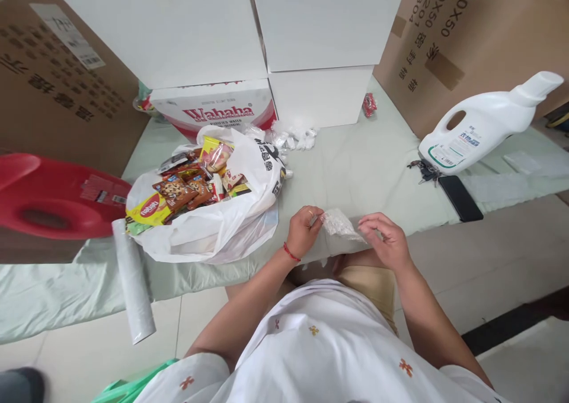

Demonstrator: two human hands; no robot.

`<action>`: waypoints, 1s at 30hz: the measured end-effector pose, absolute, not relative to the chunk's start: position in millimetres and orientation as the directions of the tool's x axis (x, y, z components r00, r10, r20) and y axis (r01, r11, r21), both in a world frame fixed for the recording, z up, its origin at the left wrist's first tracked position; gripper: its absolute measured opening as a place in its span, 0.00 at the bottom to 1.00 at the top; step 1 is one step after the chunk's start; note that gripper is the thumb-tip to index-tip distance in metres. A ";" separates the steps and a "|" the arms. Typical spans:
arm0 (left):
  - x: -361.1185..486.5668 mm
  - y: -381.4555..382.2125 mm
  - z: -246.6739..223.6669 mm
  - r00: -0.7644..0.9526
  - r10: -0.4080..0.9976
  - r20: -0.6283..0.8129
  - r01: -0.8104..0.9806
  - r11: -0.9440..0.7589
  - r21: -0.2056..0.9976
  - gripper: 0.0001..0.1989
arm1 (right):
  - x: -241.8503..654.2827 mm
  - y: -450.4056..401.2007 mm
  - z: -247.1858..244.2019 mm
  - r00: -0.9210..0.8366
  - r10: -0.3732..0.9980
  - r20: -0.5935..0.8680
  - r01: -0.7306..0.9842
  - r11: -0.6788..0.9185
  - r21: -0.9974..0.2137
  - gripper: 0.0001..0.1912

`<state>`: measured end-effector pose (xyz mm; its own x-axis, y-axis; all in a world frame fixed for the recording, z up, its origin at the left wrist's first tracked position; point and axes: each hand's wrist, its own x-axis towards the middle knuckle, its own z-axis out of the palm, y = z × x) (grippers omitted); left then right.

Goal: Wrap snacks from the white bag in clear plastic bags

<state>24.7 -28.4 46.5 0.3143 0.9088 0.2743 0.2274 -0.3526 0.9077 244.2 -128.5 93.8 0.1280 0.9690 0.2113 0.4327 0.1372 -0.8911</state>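
My left hand, with a red string at the wrist, pinches one end of a small piece of crinkled clear plastic over the front edge of the table. At the other end of this plastic is my right hand, its fingers loosely curved and apart. Whether its fingertips touch the plastic I cannot tell. Left of my hands stands a white plastic bag, open at the top and full of packaged snacks. Behind it lie several clear, crumpled plastic pieces.
A red jug and a roll of plastic bags are at the left. On the right are a white detergent bottle, keys and a phone. White boxes and cartons line the back.
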 end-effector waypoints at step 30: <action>11.8 -41.5 62.2 0.350 0.917 0.191 0.280 -0.297 0.913 0.18 | 256.5 -102.4 90.7 0.435 0.899 0.053 0.135 -0.008 -0.991 0.14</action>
